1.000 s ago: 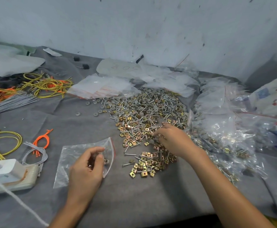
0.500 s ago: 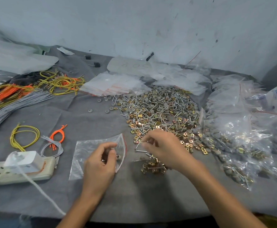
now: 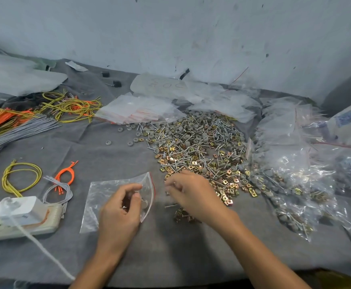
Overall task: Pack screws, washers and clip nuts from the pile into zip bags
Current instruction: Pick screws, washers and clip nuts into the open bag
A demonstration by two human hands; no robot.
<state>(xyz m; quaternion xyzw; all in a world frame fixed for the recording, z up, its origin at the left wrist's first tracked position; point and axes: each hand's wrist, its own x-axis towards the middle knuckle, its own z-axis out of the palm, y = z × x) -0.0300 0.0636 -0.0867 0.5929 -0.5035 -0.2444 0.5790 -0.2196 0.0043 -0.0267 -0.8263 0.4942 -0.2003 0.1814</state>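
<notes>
Soft even light, motion-blurred (edges bowed).

A clear zip bag [image 3: 103, 197] with a red seal lies on the grey desk [image 3: 170, 247], mouth raised toward the pile [image 3: 199, 147] of silver screws, grey washers and brassy clip nuts.

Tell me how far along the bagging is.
Done: filled bags heaped on the right. In hand: left hand holds an open zip bag with a few parts inside; right hand is at its mouth, grip blurred. Left: the pile and a stack of empty bags.
</notes>
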